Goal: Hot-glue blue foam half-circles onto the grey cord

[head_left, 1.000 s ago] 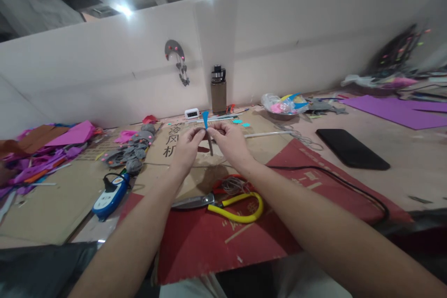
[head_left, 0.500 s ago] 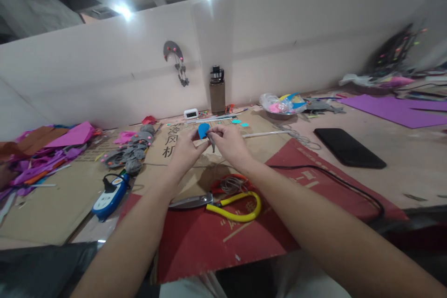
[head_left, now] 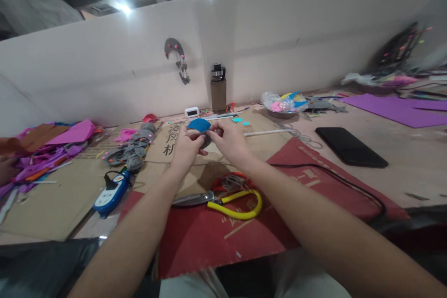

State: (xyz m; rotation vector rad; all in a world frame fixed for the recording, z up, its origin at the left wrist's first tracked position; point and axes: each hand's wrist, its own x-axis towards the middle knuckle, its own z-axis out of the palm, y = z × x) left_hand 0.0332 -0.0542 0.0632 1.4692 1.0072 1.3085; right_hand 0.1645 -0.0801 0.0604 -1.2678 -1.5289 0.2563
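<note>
Between my two hands is a small blue piece (head_left: 199, 125), rounded along its top and felt-like in look. My left hand (head_left: 186, 146) pinches its lower left edge, and my right hand (head_left: 228, 139) pinches its right end. Something grey shows under the blue piece, mostly hidden by my fingers. Nearer to me lie scissors with yellow and red handles (head_left: 240, 212), their blades pointing left. A bundle of thin cord (head_left: 233, 183) rests by the red handle.
Brown cardboard and a red sheet (head_left: 223, 242) cover the work area. At left are a blue power strip (head_left: 111, 195), grey yarn pieces and another person's hand (head_left: 7, 170). A bottle (head_left: 219, 93) stands behind; a black phone (head_left: 351, 146) lies right, near purple sheets (head_left: 394, 108).
The blue piece has turned, so its broad rounded face now shows wider between my hands. My left fingers have shifted along its lower edge. The scissors have stayed put.
</note>
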